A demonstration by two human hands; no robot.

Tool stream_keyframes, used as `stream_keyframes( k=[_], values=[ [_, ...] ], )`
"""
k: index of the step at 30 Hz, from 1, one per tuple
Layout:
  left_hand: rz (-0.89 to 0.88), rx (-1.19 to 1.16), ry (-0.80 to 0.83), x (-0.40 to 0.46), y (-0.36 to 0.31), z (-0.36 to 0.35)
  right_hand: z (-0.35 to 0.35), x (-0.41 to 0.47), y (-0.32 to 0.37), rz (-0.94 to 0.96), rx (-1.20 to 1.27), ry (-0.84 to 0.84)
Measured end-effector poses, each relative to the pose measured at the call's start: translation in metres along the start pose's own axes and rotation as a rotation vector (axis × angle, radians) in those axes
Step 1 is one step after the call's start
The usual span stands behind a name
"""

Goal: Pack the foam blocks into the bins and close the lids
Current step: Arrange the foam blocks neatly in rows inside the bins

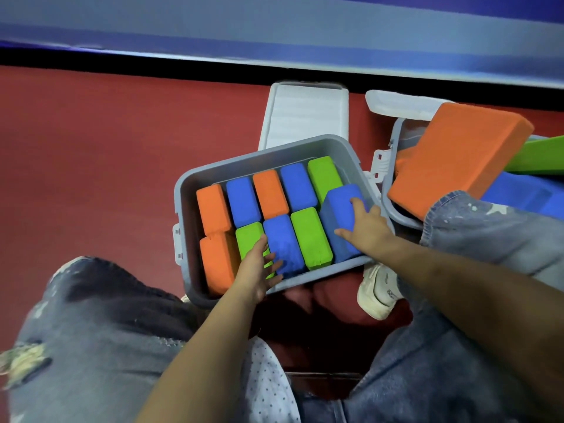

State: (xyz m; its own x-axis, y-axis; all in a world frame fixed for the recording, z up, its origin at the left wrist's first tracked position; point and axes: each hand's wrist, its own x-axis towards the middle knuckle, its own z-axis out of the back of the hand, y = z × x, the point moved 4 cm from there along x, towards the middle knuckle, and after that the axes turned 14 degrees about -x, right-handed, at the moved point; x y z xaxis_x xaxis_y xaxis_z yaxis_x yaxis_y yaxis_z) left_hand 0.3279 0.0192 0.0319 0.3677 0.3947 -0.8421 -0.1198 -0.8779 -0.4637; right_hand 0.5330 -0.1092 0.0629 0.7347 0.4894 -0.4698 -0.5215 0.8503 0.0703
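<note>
Ten foam blocks stand packed on end in the grey bin (186, 190) in front of you, which sits on the red floor (91, 148) between your knees: orange, blue, orange, blue and green along the far row, orange, green, blue and green along the near one. The tenth, a blue block (338, 209) at the right end, sits tilted and higher than its neighbours. Your right hand (364, 228) grips that block, fingers (357, 203) curled over its top and thumb pressed to its near side. Your left hand (258, 270) lies flat with fingers spread, resting on the near green block (248, 236) and the near blue block (283, 242) beside the bin's front rim. The white lid (305, 114) lies open on the floor just behind the bin. To the right a second bin (393, 154) holds a large orange block (457, 154) leaning over its edge, with green and blue blocks behind. Your white shoe (378, 291) rests near the first bin's corner.
</note>
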Motion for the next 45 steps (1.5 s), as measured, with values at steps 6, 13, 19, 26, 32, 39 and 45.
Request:
stream_keyframes(
  k=[6,13,19,26,32,39,45],
  values=[
    [-0.091,0.128,-0.116,0.016,0.002,0.003,-0.011,0.02,0.013,0.179,-0.224,0.218],
    [-0.297,0.27,-0.512,0.045,-0.025,0.045,-0.022,0.039,0.016,0.185,-0.3,0.326],
    [-0.162,0.694,-0.53,0.05,-0.015,0.065,-0.045,0.046,0.01,0.206,-0.449,0.349],
    [-0.154,0.943,-0.424,0.059,0.004,0.064,-0.061,0.048,0.009,0.124,-0.431,0.303],
    [-0.121,0.9,-0.48,0.061,-0.001,0.076,-0.077,0.06,0.01,0.077,-0.392,0.366],
    [-0.01,1.065,-0.357,0.07,-0.001,0.072,-0.094,0.069,0.004,0.107,-0.378,0.358],
    [0.07,1.011,-0.311,0.066,-0.006,0.064,-0.081,0.063,-0.006,0.2,-0.343,0.44]
  ],
)
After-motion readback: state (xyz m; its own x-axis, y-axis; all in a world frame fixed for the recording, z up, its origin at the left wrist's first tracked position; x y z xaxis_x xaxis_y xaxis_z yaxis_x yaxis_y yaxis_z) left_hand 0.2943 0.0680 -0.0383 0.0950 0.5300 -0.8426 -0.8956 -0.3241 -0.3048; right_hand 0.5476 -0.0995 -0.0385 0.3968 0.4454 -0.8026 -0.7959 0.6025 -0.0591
